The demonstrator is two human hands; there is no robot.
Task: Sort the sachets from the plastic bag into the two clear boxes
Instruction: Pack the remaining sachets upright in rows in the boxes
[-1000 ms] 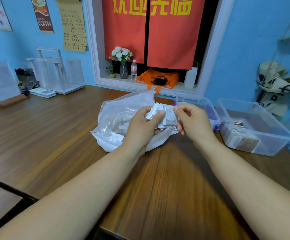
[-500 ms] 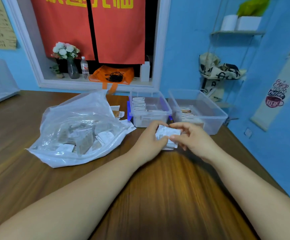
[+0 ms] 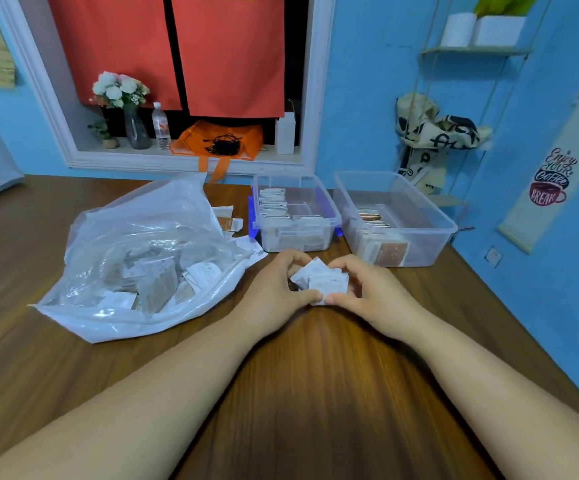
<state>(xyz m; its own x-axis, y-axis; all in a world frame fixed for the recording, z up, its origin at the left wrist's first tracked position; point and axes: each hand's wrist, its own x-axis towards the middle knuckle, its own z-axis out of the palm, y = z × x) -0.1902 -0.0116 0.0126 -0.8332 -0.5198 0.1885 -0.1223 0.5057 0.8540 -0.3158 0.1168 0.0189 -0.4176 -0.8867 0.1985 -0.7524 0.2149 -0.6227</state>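
- A small stack of white square sachets [image 3: 322,280] sat low over the wooden table [image 3: 315,393], before the two clear boxes [image 3: 295,213].
- Left hand [image 3: 274,292] and right hand [image 3: 374,292] pinched it between curled fingers.

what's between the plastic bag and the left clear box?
A few loose sachets lie on the wooden table there, by the mouth of the plastic bag, short of the left clear box. Head view shows it.

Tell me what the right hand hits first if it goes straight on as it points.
The right hand points forward-left, so it would first meet the left hand, gripping the same sachets; beyond, probably the blue-latched box.
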